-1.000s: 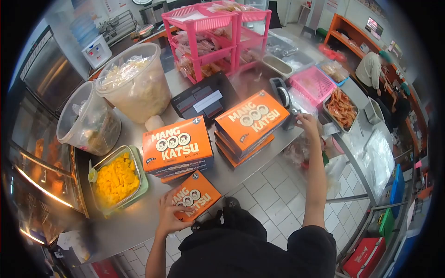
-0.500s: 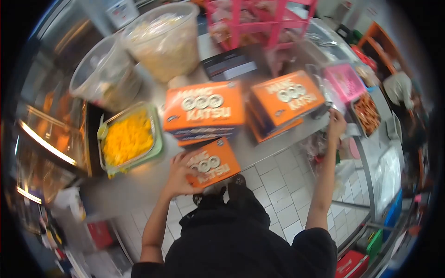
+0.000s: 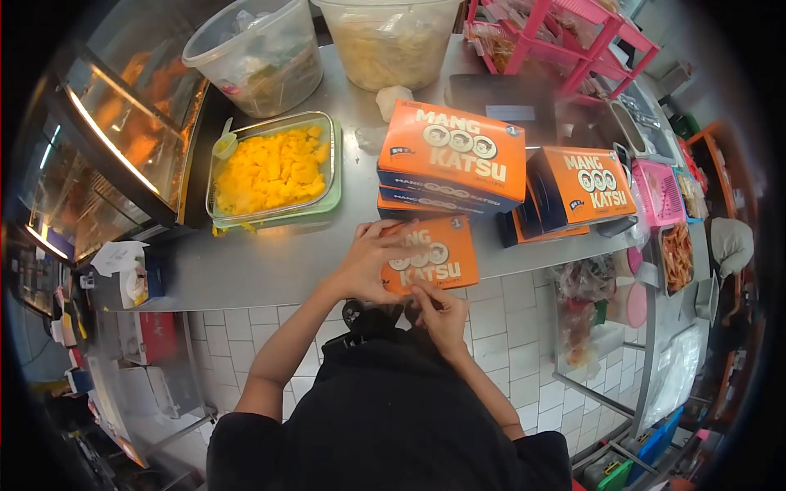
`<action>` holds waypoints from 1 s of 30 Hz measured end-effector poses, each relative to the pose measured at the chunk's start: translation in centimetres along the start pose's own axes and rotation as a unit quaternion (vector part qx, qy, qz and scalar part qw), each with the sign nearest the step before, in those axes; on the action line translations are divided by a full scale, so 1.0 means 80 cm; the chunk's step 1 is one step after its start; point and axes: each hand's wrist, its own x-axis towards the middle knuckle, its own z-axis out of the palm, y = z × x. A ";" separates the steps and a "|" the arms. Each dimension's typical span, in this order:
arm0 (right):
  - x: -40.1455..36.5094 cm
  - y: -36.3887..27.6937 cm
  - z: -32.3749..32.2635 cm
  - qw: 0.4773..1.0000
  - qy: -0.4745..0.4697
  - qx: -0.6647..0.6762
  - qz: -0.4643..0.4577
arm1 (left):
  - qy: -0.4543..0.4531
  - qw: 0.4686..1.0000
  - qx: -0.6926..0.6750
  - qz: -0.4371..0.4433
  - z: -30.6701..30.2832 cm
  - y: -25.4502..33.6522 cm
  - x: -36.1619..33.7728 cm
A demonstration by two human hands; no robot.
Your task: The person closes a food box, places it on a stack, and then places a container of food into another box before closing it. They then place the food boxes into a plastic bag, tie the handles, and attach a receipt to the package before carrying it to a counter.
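Observation:
An orange takeout box (image 3: 446, 250) printed "Mang Katsu" lies at the table's front edge, before my body. My left hand (image 3: 364, 262) is closed around its left side, thumb along the near edge and fingers over the top. At the box's near edge is my right hand (image 3: 442, 317), its fingers pinched together; whatever lies between the fingertips is too small to make out. Just beyond my hands stands a stack of matching orange boxes (image 3: 454, 147). Another group of these boxes (image 3: 581, 188) sits to its right.
On the left, a tray of yellow chopped food (image 3: 270, 176) with a small scoop stands beside a lit glass display case (image 3: 123, 139). Behind are two clear tubs (image 3: 262, 61) and a pink rack (image 3: 557, 41). A pink basket (image 3: 659, 196) and a tray of fried strips (image 3: 677, 258) are far right.
My right hand has come from the right end of the table to the near edge of the box. The left hand still holds the box; the view has swung so the table appears shifted.

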 end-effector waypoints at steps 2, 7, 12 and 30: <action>-0.004 -0.008 0.002 0.985 0.073 -0.156 0.004 | -0.005 1.000 -0.004 -0.001 -0.003 -0.001 -0.001; 0.009 0.034 0.006 0.919 0.028 -0.207 -0.333 | -0.032 0.999 -0.021 0.000 -0.017 -0.004 -0.005; 0.023 0.043 0.050 0.869 0.032 -0.294 -0.397 | -0.038 0.999 0.005 -0.038 -0.044 -0.026 -0.039; 0.016 -0.019 0.258 0.861 -0.150 -0.310 -0.373 | 0.711 0.605 0.141 -0.329 -0.236 -0.175 -0.402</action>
